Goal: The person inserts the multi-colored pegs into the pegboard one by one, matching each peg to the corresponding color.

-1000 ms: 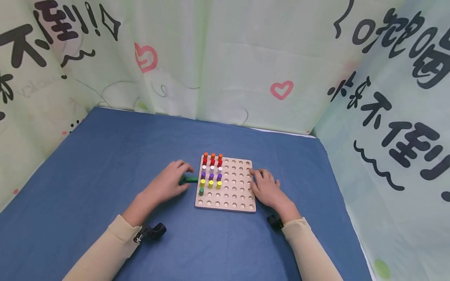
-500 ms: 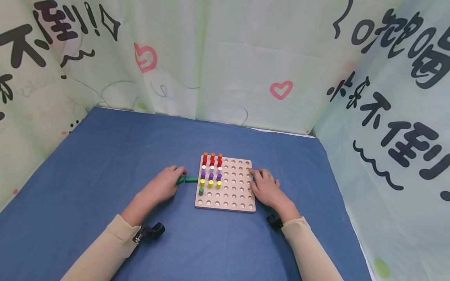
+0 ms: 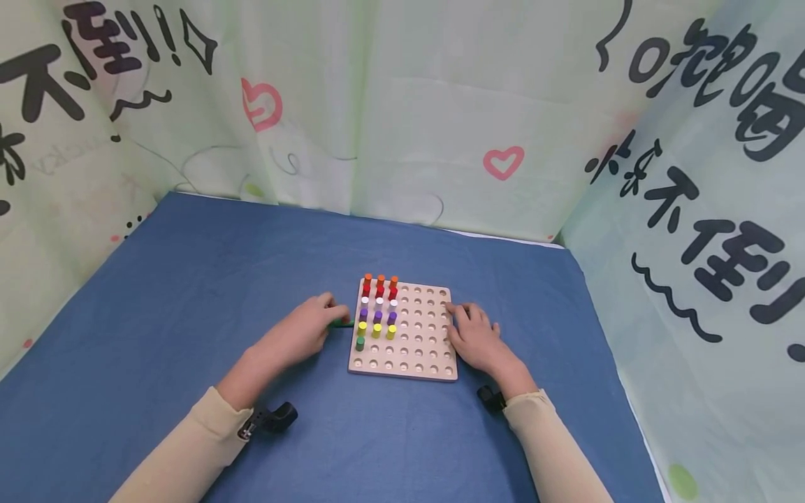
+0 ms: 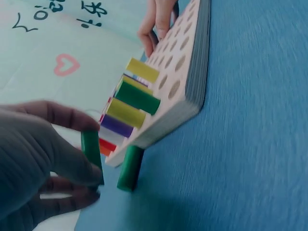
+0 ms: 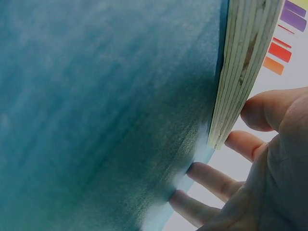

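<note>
My left hand [image 3: 307,327] pinches a green peg [image 4: 91,155] between thumb and fingertips, just left of the pegboard. Below it, a second green peg [image 4: 131,168] lies on the cloth against the board's left side. The wooden pegboard [image 3: 415,374] has rows of round holes. Three upright pegs each of orange, red, white, purple and yellow [image 3: 376,330] fill rows at its left; one green peg [image 3: 360,344] stands in front of them. My right hand [image 3: 476,338] rests at the board's right edge, fingers relaxed, thumb and a fingertip touching it in the right wrist view.
A blue cloth [image 3: 251,237] covers the table around the board. Pale printed curtains [image 3: 428,105] hang behind and at both sides. Each wrist wears a small black camera [image 3: 277,418].
My left hand first reached over the green pegs with fingers apart, drew back left grasping one, then moved right with it toward the board. My right hand stayed put.
</note>
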A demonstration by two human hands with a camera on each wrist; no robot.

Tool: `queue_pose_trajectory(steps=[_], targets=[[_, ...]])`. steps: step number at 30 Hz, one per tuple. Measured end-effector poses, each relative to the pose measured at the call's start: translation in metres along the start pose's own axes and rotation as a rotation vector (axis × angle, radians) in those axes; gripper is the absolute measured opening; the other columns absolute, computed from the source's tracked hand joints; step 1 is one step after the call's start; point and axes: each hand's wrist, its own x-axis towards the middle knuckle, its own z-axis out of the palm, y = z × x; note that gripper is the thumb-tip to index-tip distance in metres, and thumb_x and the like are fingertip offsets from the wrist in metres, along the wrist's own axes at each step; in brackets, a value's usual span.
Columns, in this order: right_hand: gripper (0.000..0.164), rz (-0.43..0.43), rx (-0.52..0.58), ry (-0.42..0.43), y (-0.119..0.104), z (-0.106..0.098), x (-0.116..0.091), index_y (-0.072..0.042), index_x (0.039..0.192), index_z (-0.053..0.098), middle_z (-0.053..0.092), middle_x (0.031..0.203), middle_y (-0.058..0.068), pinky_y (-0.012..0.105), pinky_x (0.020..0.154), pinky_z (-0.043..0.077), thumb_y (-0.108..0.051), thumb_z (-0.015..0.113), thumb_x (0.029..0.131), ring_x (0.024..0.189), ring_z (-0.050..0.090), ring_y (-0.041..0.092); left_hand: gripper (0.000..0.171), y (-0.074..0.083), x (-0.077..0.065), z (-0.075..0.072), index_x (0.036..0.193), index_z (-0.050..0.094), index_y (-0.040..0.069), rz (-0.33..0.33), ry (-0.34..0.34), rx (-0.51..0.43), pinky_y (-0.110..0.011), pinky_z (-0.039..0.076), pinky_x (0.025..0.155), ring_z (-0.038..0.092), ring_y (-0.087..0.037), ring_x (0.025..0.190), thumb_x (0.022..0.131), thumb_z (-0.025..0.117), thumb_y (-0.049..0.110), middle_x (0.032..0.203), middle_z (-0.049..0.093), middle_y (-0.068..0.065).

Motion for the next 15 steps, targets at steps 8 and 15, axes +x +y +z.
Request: queue_pose_trajectory(steps=[8, 15], targets=[[0.052, 0.007, 0.001, -0.005, -0.001, -0.002, 0.0, -0.015, 0.161, 0.034, 0.032, 0.159, 0.024, 0.079, 0.113, 0.017, -0.031, 0.039, 0.112, 0.15, 0.026, 0.047, 0.026, 0.01, 0.001, 0.001, 0.11, 0.072, 0.016, 0.196, 0.05, -0.189, -0.03, 0.053, 0.078, 0.057, -0.013, 0.089, 0.094, 0.069, -0.004, 0.105, 0.06, 0.001], [0.052, 0.007, 0.002, -0.001, -0.002, -0.002, -0.001, -0.015, 0.16, 0.034, 0.032, 0.159, 0.024, 0.079, 0.113, 0.016, -0.031, 0.04, 0.111, 0.15, 0.027, 0.046, 0.027, 0.019, 0.005, 0.009, 0.111, 0.072, 0.01, 0.259, 0.163, -0.292, -0.038, 0.059, 0.083, 0.065, -0.017, 0.095, 0.088, 0.076, -0.005, 0.109, 0.063, -0.003]])
